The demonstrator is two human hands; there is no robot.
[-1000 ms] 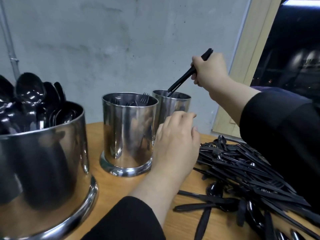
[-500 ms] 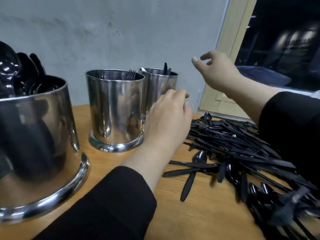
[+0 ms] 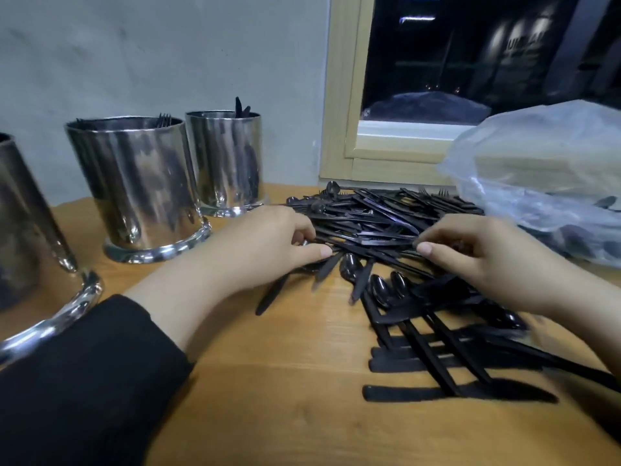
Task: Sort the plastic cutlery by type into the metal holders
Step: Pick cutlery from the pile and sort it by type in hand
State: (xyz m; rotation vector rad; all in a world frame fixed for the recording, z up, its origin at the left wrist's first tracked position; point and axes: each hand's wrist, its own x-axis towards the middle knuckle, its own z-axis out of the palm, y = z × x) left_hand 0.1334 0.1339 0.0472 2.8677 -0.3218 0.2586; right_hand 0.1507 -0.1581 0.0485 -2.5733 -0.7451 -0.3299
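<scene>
Both hands are down in the pile of black plastic cutlery (image 3: 379, 227), which sprawls over the counter (image 3: 268, 415) from centre out to 3 o'clock. Left hand (image 3: 268, 243): fingers curled, thumb forward, tips at the pile's 9 o'clock edge on some pieces; can't tell if it has a real pinch on one. Right hand (image 3: 484, 253): fingers bent, thumb and forefinger closing on a thin handle at the pile's near side; looks like a pinch, prob. not lifted yet.

Step in hand, as I read it: pick the next piece(s). To do it well: grab by the handle, one type at a time, pull along the handle's length so tangled tines don't drag neighbours off the counter. Check the head before dropping it in; handles look alike.

Holders, all at 9–11 o'clock:
- near holder (image 3: 30, 230), 9 o'clock, cropped by frame; contents not visible.
- middle holder (image 3: 137, 183), approx. 10 o'clock; fork tines poke over the rim.
- far holder (image 3: 228, 159), 11 o'clock, just behind the middle one; a couple of dark tips stick up, type unclear.

Clear plastic bag (image 3: 544, 169) at 2 o'clock; dark pieces inside w/ more cutlery likely. Much left to sort.
</scene>
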